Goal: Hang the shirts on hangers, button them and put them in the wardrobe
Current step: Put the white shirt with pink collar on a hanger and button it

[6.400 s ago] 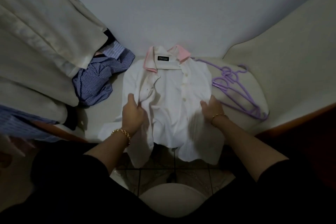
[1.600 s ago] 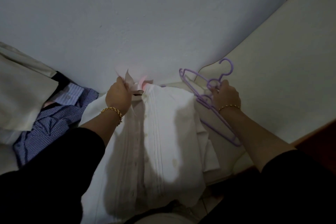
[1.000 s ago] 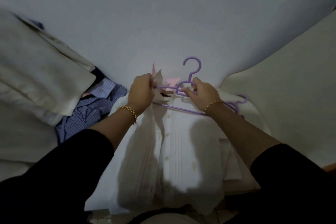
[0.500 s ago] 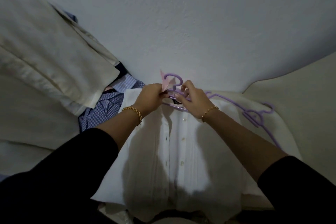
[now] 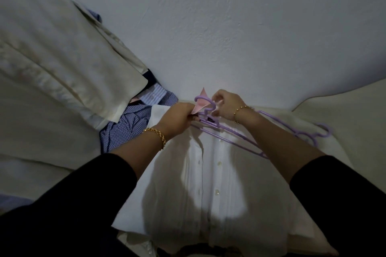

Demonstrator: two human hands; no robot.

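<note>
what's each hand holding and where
The left hand grips the white shirt by its pink collar; the right hand pinches the collar's other side, beside the hanger.

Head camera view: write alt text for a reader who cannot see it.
The left hand and right hand pinch the pink collar of a white shirt at a purple hanger. A blue checked shirt lies left, spare hangers right.

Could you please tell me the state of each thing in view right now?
White shirt: lying flat, front up, not yet hung.
Pink collar: lifted, held by left grip.
Purple hanger: lying on the shirt, hook at collar.
Right grip: apparently pinching the collar's other side.
Spare hangers: lying idle, right.
Blue checked shirt: crumpled, left.
</note>
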